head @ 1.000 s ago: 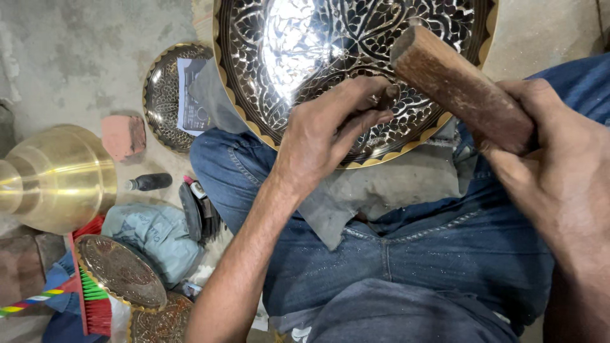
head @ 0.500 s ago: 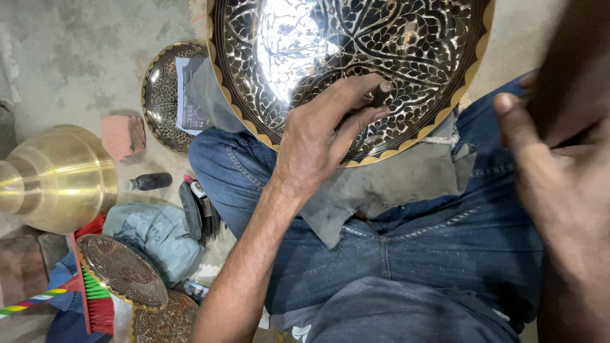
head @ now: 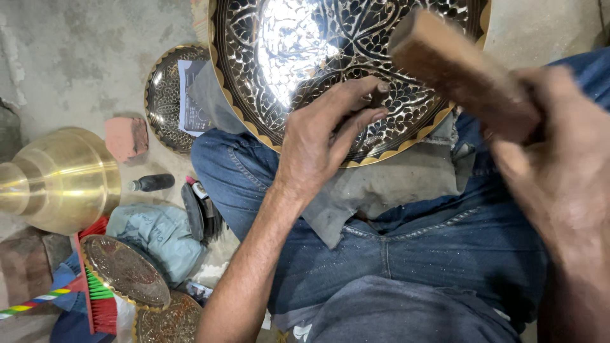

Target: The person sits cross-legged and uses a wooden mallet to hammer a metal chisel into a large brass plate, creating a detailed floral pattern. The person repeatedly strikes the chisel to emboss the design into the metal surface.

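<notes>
Since half a second ago, when the right hand was raised at the frame's right edge with no tool in sight, the right hand (head: 559, 190) has swung inward, and the wooden mallet (head: 464, 73) it grips now shows again in the upper right of the frame, blurred, its blunt end over the large engraved brass plate (head: 286, 57). That hand's fingers are wrapped tightly around the mallet's handle.

At the centre of the frame, the left hand (head: 321, 143) rests on the plate's lower rim, as it did before. Its thumb and forefinger are pinched narrowly around a small dark chisel (head: 377, 96), whose tip is set against the plate's patterned black-and-silver surface. The plate fills the upper middle of the frame, leaning on the person's knees over a grey cloth (head: 387, 184) spread across blue jeans (head: 432, 254).

In the upper left lies a smaller engraved plate (head: 164, 95) with a folded paper (head: 190, 95) on it, half tucked under the big one. Just left of that sits a reddish brick piece (head: 126, 136). A plain brass vessel (head: 60, 178) lies on its side at the left edge, and a small dark bottle (head: 152, 183) is near it. Toward the lower left are a crumpled blue-grey rag (head: 159, 232), two small embossed brass discs (head: 124, 270), and a brush with red and green bristles (head: 98, 298).
</notes>
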### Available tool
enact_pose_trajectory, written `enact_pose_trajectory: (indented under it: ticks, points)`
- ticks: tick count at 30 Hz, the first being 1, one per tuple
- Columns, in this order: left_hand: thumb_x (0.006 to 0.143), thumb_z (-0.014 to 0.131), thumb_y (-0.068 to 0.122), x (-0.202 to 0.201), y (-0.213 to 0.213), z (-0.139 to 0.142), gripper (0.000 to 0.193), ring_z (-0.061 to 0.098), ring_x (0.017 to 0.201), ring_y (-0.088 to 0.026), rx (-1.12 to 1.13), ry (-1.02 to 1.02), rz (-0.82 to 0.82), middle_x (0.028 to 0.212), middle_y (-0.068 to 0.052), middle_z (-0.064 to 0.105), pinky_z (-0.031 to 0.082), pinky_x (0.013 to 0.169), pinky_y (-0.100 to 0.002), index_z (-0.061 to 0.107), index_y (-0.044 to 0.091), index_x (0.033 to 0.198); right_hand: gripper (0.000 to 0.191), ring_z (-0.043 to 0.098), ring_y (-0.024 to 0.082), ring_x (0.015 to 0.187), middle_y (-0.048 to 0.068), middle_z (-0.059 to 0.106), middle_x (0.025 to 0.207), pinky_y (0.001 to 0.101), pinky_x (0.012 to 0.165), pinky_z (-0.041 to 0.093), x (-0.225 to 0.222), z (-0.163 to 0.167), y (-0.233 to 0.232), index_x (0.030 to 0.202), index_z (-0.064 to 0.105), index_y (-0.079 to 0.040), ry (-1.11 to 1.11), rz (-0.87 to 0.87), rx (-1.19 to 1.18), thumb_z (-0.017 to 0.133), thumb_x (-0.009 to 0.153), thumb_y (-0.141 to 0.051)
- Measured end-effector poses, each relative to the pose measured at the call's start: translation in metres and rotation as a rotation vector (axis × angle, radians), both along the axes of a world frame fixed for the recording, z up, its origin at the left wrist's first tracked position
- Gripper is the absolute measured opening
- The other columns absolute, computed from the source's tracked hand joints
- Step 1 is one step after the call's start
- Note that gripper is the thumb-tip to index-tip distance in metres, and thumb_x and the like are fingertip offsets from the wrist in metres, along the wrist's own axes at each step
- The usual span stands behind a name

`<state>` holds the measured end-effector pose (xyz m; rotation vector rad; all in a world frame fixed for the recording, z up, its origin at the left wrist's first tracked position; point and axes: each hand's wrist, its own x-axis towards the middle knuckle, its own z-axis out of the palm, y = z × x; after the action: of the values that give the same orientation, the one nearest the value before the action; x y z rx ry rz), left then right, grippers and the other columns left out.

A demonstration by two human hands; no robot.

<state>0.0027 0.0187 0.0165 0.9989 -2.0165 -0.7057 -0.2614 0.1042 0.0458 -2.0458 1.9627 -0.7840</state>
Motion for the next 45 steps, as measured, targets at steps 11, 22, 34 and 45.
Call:
enact_pose_trajectory:
  ticks: [11,22,34,45]
  points:
    - [0.103,0.075,0.022,0.001,0.002,0.0,0.035,0.078,0.109,-0.016,0.003,-0.003,-0.004,0.129,-0.003,0.073,0.065,0.093,-0.029,0.063,0.017,0.135,0.024,0.069,0.025,0.087,0.015,0.067,0.098,0.0362,0.075,0.055,0.012,0.022,-0.009,0.122,0.056,0.002,-0.153,-0.026,-0.013,0.073,0.108,-0.006]
    - [0.101,0.076,0.022,0.001,0.003,-0.003,0.036,0.079,0.106,-0.015,0.05,0.015,0.009,0.126,-0.004,0.075,0.069,0.092,-0.029,0.064,0.014,0.134,0.043,0.065,0.035,0.063,0.02,0.064,0.079,0.0416,0.057,0.053,0.017,0.026,-0.012,0.124,0.057,0.006,0.099,-0.176,0.154,0.081,0.092,-0.011]
    - [0.101,0.076,0.018,0.003,0.003,0.011,0.035,0.078,0.102,-0.015,0.013,0.028,-0.004,0.127,-0.004,0.074,0.067,0.088,-0.026,0.064,0.013,0.134,0.037,0.07,0.029,0.083,0.02,0.067,0.093,0.0381,0.071,0.056,0.023,0.033,-0.009,0.118,0.055,0.005,0.07,0.105,0.015,0.077,0.089,-0.003]
    - [0.101,0.076,0.02,0.005,0.004,0.002,0.033,0.079,0.104,-0.015,0.039,0.032,-0.006,0.126,-0.004,0.075,0.069,0.09,-0.028,0.066,0.015,0.133,0.024,0.072,0.025,0.084,0.017,0.071,0.099,0.0365,0.074,0.058,0.012,0.009,0.004,0.118,0.062,0.006,-0.126,-0.109,0.025,0.073,0.106,-0.012]
